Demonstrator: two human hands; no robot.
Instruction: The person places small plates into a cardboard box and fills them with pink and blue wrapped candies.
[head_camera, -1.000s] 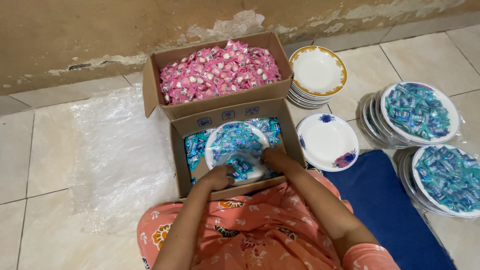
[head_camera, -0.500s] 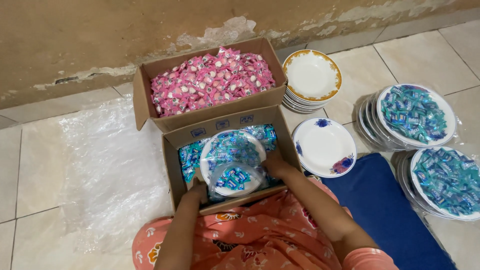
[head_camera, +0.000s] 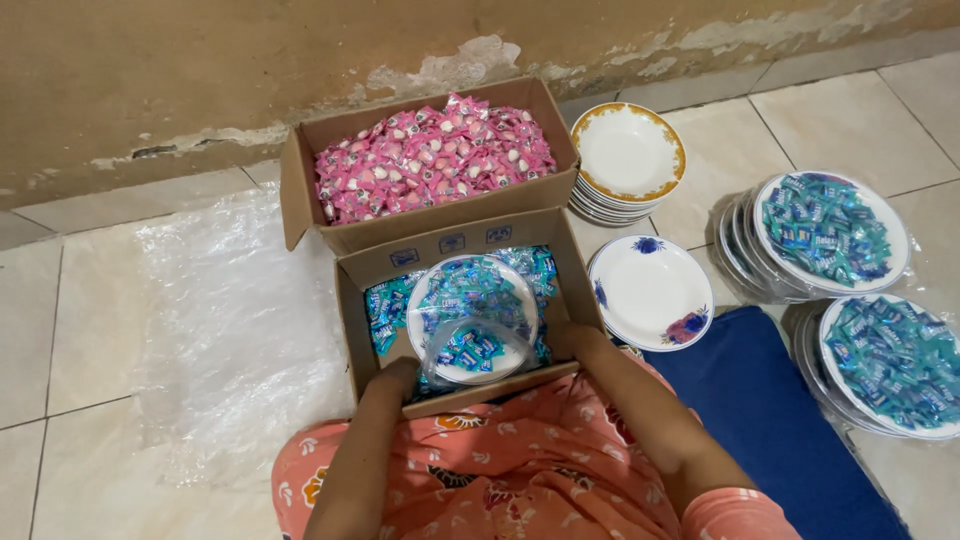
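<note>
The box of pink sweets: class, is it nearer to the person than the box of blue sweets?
No. The box of pink sweets sits against the wall, behind the box of blue sweets that lies at the person's lap.

Pale tiled floor (head_camera: 120, 300) below a stained wall (head_camera: 200, 80) (plaster flaking low down)

A pale tiled floor (head_camera: 120, 330) bears two cardboard boxes (head_camera: 440, 245), plate stacks (head_camera: 625, 160), plastic sheet (head_camera: 240, 340), blue mat (head_camera: 770, 420).
</note>
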